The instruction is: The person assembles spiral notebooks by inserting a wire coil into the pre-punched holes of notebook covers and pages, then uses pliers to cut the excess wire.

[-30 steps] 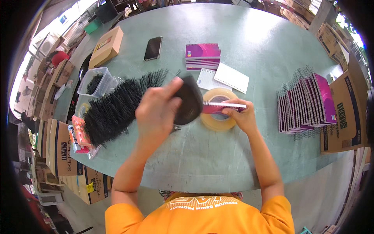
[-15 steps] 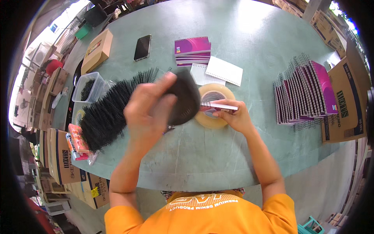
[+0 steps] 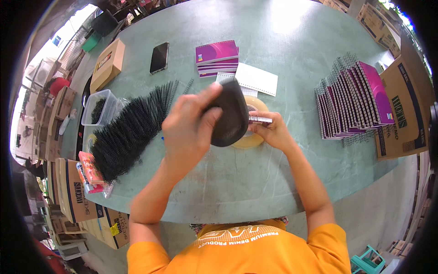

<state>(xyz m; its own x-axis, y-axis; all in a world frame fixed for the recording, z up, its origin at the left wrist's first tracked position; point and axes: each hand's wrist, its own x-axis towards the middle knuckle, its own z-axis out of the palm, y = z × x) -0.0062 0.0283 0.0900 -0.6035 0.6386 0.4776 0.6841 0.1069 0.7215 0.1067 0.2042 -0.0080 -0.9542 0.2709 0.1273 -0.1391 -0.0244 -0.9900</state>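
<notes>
My left hand (image 3: 185, 132) is closed around a dark, rounded, block-like object (image 3: 232, 114), raised over the middle of the table; its exact kind does not show. Just right of it, my right hand (image 3: 273, 132) pinches a thin notebook (image 3: 260, 119) seen edge-on. The dark object covers the notebook's left end, so I cannot tell whether they touch. Beneath both lies a wide roll of clear tape (image 3: 248, 142), partly hidden. White punched sheets (image 3: 260, 81) lie beyond the roll, next to a short stack of purple notebooks (image 3: 216, 52).
Black spiral coils (image 3: 125, 134) lie in a long heap at left, beside a clear plastic tub (image 3: 98, 108). A phone (image 3: 159, 58) and a brown box (image 3: 107, 64) sit farther back. At right, purple spiral notebooks (image 3: 349, 102) stand in a row against a carton (image 3: 404, 109).
My left hand has moved right with the dark object, bringing it nearer the notebook and over more of the tape roll. My right hand still holds the notebook. The whole view has shifted slightly.
</notes>
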